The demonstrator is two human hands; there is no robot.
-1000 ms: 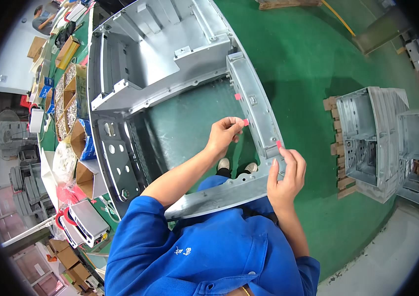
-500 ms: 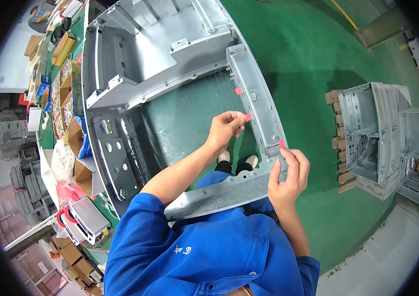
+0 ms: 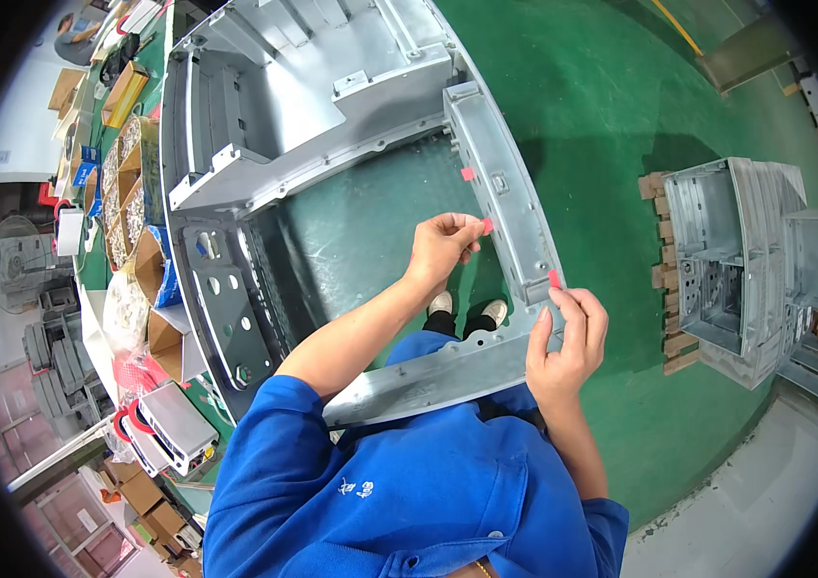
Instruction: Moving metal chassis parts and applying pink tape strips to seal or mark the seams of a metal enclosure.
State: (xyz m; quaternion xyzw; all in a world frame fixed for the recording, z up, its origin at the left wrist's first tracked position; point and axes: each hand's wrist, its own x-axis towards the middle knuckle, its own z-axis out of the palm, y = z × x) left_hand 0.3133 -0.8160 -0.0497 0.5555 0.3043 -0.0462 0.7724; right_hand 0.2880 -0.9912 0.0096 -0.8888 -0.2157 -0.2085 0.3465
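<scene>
Head view, looking down on a large grey metal frame (image 3: 332, 144) standing on a green floor (image 3: 601, 116). Its right side rail (image 3: 500, 183) runs long from near to far, leaning slightly leftward at the far end. The left hand (image 3: 442, 246) is closed in a pinch on a small red sticker (image 3: 487, 225), held just beside the rail's inner face (contact cannot be told). The right hand (image 3: 568, 342) rests at the near right corner of the frame, fingers curled, thumb and forefinger nipping a second red sticker (image 3: 554, 278). A third red sticker (image 3: 467, 174) sits farther along the rail. Two grey metal housings (image 3: 755, 260) stand well apart to the right; a cluttered workbench (image 3: 120, 193) lies left.
</scene>
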